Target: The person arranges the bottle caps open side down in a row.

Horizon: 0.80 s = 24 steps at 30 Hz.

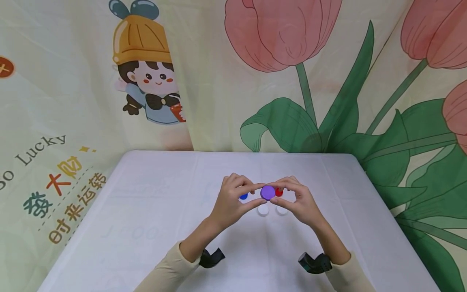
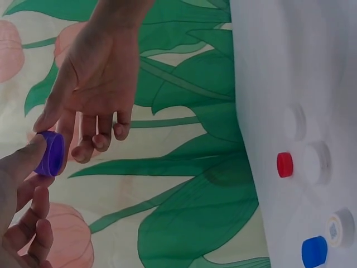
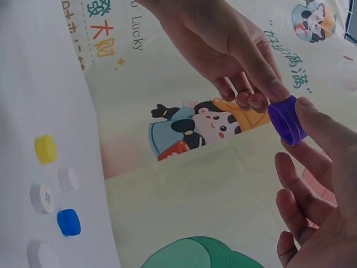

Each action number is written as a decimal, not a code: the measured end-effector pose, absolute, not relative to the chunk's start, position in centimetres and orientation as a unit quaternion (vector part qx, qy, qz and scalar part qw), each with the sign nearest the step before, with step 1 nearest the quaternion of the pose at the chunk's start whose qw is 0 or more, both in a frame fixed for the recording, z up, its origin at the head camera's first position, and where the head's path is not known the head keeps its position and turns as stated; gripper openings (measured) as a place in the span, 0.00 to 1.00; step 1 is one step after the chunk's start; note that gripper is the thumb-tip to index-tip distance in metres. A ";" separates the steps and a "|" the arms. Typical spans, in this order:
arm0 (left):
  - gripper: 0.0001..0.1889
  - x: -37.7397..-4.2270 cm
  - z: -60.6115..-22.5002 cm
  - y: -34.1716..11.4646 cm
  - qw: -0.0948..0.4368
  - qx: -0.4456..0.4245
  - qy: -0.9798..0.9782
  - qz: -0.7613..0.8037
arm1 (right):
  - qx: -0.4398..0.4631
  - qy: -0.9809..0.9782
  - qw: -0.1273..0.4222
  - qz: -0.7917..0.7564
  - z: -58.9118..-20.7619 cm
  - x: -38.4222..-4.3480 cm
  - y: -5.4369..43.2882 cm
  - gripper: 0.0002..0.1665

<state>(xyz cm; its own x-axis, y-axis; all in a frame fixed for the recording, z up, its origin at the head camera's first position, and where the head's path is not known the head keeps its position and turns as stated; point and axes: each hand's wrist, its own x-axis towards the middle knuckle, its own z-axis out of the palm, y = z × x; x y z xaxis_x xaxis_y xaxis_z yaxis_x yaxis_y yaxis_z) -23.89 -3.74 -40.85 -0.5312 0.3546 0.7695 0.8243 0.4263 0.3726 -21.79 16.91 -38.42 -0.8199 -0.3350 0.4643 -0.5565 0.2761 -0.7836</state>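
A purple bottle cap (image 1: 268, 193) is held up above the white table between both hands. My left hand (image 1: 230, 199) pinches its left side with thumb and forefinger. On the other side my right hand (image 1: 302, 199) pinches it the same way. The hollow inside of the cap (image 2: 53, 155) shows in the left wrist view. Below the hands lie a blue cap (image 1: 243, 196), partly covered by the left fingers, and a red cap (image 1: 279, 192), partly covered by the right ones. Two white caps (image 1: 263, 210) rest nearer to me.
In the right wrist view a yellow cap (image 3: 46, 149) and a white cap with a printed mark (image 3: 43, 199) lie on the tabletop. The white table (image 1: 160, 194) ends at a printed cloth backdrop (image 1: 211, 101) with tulips and a cartoon figure.
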 end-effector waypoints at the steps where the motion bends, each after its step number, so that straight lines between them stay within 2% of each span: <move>1: 0.18 -23.9 -40.8 -3.7 0.307 -0.374 -0.787 -0.382 | 0.281 -0.794 0.110 0.527 -38.5 -21.9 16.9 0.19; 8: 0.17 -25.7 -41.0 -2.8 0.282 -0.353 -0.808 -0.377 | 0.251 -0.809 0.162 0.506 -39.3 -23.5 17.1 0.17; 12: 0.16 -28.1 -42.1 -2.2 0.252 -0.328 -0.836 -0.361 | 0.211 -0.827 0.171 0.492 -42.3 -26.3 17.9 0.17; 17: 0.16 -30.9 -44.4 -1.5 0.197 -0.292 -0.885 -0.304 | 0.175 -0.852 0.139 0.473 -46.4 -29.7 18.6 0.20; 24: 0.18 -33.4 -47.7 -0.9 0.116 -0.265 -0.937 -0.199 | 0.141 -0.891 0.082 0.424 -49.8 -31.8 18.4 0.21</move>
<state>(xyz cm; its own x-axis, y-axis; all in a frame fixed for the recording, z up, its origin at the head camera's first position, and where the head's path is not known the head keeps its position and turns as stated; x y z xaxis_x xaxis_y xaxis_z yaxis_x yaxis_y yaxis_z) -33.37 -0.93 -47.70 -0.8333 0.4497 0.3216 0.5415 0.7812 0.3108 -31.75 18.39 -49.79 -0.9468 -0.1811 0.2659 -0.3206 0.6016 -0.7317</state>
